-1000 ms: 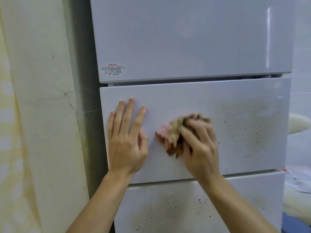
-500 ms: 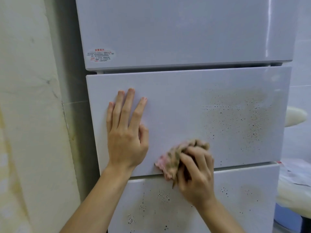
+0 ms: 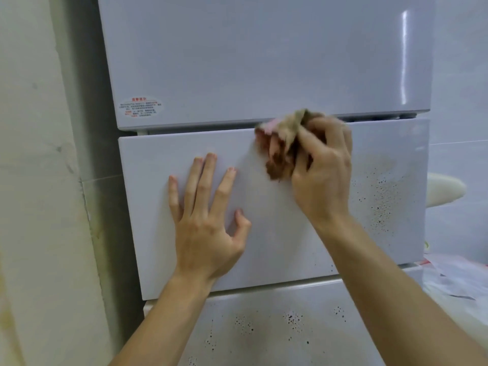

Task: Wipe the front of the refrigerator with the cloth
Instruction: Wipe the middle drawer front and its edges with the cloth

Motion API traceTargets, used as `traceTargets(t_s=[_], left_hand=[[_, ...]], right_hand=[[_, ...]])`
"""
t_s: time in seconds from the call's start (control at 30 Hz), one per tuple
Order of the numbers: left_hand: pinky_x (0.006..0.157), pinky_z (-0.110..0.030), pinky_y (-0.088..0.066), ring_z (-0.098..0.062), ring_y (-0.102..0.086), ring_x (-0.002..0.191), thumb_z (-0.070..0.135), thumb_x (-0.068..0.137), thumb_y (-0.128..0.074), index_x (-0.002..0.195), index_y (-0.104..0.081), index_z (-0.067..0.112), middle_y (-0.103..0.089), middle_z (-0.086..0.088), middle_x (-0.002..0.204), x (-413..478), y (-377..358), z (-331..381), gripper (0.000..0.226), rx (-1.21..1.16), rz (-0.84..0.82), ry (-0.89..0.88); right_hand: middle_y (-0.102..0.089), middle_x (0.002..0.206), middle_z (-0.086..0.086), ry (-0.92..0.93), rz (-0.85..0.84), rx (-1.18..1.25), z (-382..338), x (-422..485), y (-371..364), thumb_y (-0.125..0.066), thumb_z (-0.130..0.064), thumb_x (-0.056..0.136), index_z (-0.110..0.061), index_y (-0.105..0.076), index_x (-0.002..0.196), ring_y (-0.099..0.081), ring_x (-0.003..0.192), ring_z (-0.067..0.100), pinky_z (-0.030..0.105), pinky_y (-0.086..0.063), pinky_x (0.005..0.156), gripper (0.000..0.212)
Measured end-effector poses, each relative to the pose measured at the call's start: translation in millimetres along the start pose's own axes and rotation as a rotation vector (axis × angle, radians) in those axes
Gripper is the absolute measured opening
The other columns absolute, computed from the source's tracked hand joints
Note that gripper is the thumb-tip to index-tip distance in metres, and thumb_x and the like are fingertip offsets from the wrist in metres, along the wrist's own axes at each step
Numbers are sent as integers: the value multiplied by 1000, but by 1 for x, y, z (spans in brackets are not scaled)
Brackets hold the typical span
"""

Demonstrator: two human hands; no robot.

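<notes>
White and glossy, the lower drawer front [image 3: 264, 336] of the refrigerator [image 3: 272, 207] lies nearest, at the bottom of the view, dotted with clusters of dark specks [image 3: 293, 319]. Two bare forearms rise across it from the near edge.

Above it, the left hand [image 3: 208, 228] lies flat on the left half of the middle drawer front [image 3: 277, 254]. Its fingers are straight and spread, the thumb is bent out to the right, and it holds nothing.

Higher and to the right, apart from the left hand and not touching it, the right hand [image 3: 323, 175] grips a bunched cloth [image 3: 284, 143] with its fingers curled round it. It presses the cloth against the top edge of the middle drawer front, at the dark gap under the upper door [image 3: 264, 62]. The cloth is tan-brown with a pink patch on its left and is blurred. Its top corner overlaps the upper door's lower rim, and its lower end hangs below the fingers.

A brownish spotted patch [image 3: 380, 196] covers the right part of the middle drawer front.

On the upper door, an oval sticker [image 3: 140, 107] with red and dark print, too small to read, sits at the lower left corner. A bright glare streak [image 3: 403, 56] runs down near the right edge.

Left of the refrigerator stands a stained cream wall [image 3: 31, 180]. To the right are pale tiles [image 3: 459, 101], a cream rounded object [image 3: 443, 188] and, lower, a crumpled translucent sheet [image 3: 454, 273].
</notes>
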State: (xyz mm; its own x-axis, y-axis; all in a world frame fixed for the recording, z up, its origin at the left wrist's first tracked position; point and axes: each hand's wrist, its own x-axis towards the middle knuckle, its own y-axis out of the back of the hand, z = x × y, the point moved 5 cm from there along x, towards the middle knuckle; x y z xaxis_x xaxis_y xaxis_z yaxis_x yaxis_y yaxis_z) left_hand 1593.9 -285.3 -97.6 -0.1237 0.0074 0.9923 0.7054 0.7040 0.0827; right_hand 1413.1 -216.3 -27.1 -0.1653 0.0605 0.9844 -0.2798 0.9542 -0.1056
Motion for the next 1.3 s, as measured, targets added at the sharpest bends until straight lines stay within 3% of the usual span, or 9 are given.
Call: traceTargets(t_s=[0.13,0.27,0.33,0.47,0.7,0.8,0.93,1.17,1.3], left_hand=[[128,-65,-11,-33,-26,160,31,89,-60,154,-53,14,-34,-16,169,0,-2,2,67,30,22,-10],[128,-66,-13,-34,-28,159,30,90,-60,153,-55,15,-36,-16,168,-2,-4,1,65,41,49,-30],[128,-66,-12,-34,-27,159,30,91,-59,153,-54,15,-35,-16,168,-2,-4,1,64,53,54,-30],[128,-67,-9,-36,-26,159,31,92,-57,153,-54,17,-35,-15,169,-1,-7,6,63,50,45,-28],[123,-76,-6,-35,-26,159,29,85,-66,152,-56,21,-35,-10,169,-1,-13,20,68,73,33,-45],[124,-75,-6,-36,-28,159,28,85,-65,151,-58,21,-36,-11,168,-1,-15,23,67,84,54,-42],[125,-74,-5,-36,-26,160,30,87,-61,153,-56,21,-34,-12,170,-1,-17,23,66,89,43,-41],[125,-73,-5,-36,-26,160,31,87,-62,155,-53,22,-33,-11,170,-3,-16,19,69,88,27,-36],[126,-72,-4,-36,-23,160,34,87,-61,156,-51,22,-30,-11,171,-1,-13,22,71,64,-5,-39]], right_hand=[[-63,122,14,-34,52,13,5,-3,-4,-51,-3,99,-8,-75,126,-45,118,28,49,-46,103,36],[-64,121,20,48,67,-50,19,-85,1,-50,-9,99,-2,-75,119,-49,116,32,42,-42,106,33],[-60,122,14,94,35,-76,28,-136,5,-51,-15,100,-7,-72,118,-51,115,34,34,-34,111,29],[-55,123,3,156,-50,-111,40,-196,12,-58,-19,94,-17,-60,117,-52,112,30,34,-34,104,23],[-52,127,8,136,-38,-96,44,-144,17,-61,-17,101,-7,-69,124,-49,118,32,29,-29,114,26],[-60,126,17,76,33,-83,41,-75,13,-65,-8,97,-2,-74,123,-44,119,30,41,-39,105,28],[-62,127,15,3,87,-37,36,-19,6,-55,-14,104,-9,-72,131,-42,120,25,50,-46,100,32],[-56,126,17,21,125,-100,36,-104,7,-64,4,88,-5,-69,125,-45,118,31,46,-40,103,39],[-46,128,10,21,44,-177,40,-168,11,-68,0,78,-11,-53,124,-43,117,31,41,-34,103,50]])
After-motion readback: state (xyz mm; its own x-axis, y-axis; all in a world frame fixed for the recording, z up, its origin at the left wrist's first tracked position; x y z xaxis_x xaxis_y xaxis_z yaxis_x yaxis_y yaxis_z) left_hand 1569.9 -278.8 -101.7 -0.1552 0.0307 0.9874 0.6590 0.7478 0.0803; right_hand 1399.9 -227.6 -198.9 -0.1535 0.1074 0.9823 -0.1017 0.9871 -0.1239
